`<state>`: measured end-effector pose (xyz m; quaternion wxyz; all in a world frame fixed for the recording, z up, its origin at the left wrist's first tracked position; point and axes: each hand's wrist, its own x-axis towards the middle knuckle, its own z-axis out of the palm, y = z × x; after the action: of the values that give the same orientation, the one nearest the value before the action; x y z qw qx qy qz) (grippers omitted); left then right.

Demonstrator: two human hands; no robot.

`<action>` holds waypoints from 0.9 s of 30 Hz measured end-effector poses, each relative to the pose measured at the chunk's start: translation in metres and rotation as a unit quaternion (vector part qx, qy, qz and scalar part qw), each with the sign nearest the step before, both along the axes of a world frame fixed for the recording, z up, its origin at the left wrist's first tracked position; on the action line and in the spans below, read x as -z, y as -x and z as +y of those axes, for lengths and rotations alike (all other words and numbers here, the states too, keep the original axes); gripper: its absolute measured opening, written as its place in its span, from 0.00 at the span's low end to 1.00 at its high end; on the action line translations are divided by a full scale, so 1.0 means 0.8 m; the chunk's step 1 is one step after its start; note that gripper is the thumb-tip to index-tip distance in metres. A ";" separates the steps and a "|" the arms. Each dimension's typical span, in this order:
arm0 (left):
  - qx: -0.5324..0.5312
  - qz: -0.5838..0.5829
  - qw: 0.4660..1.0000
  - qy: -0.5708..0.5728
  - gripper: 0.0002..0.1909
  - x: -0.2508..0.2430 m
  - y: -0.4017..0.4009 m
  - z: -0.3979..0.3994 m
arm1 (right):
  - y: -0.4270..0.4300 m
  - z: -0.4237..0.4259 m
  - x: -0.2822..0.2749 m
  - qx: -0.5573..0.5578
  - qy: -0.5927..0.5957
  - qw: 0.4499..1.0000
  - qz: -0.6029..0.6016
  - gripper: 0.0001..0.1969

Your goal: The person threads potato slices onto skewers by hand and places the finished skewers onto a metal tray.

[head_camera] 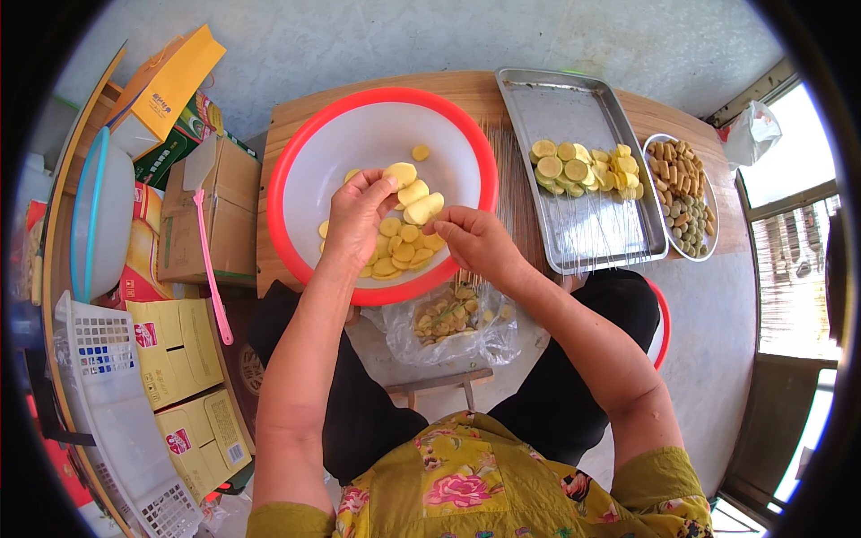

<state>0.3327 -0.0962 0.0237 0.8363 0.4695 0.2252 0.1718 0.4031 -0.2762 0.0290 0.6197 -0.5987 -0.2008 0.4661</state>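
Note:
Between thumb and fingers, my left hand [360,208] grips a pale yellow potato slice [401,175]. More slices [424,208] run in a row from there towards my right hand [477,242], whose fingertips are pinched at the row's lower end. The stick through them is too thin to make out. Both hands are above a white basin with a red rim [281,202]. Loose potato slices [397,252] lie in its bottom, and one sits on its far inner wall. Right of the basin, a bundle of thin skewers [508,181] lies on the wooden table.
A metal tray [558,101] holds skewered slices [582,168]. Beyond it, a white plate [703,254] carries brown and grey-green pieces. Below the table edge is a clear plastic bag [494,343] with slices. Cardboard boxes [229,222], a pink fly swatter [210,269] and a white basket [114,410] stand left.

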 end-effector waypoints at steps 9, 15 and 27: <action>-0.005 0.003 0.995 0.100 0.06 -0.004 0.006 0.004 | 0.008 0.002 0.002 0.002 0.005 0.968 -0.250 0.10; 0.001 0.018 0.997 0.077 0.08 -0.006 0.007 0.005 | 0.008 0.001 0.003 0.002 0.004 0.966 -0.259 0.10; -0.017 0.044 0.995 0.084 0.10 0.001 0.008 0.012 | 0.010 0.000 -0.009 0.016 0.033 0.956 -0.289 0.09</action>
<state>0.3265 -0.0866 0.0226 0.8588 0.4013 0.2834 0.1453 0.3954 -0.2760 0.0359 0.5219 -0.7313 -0.3466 0.2695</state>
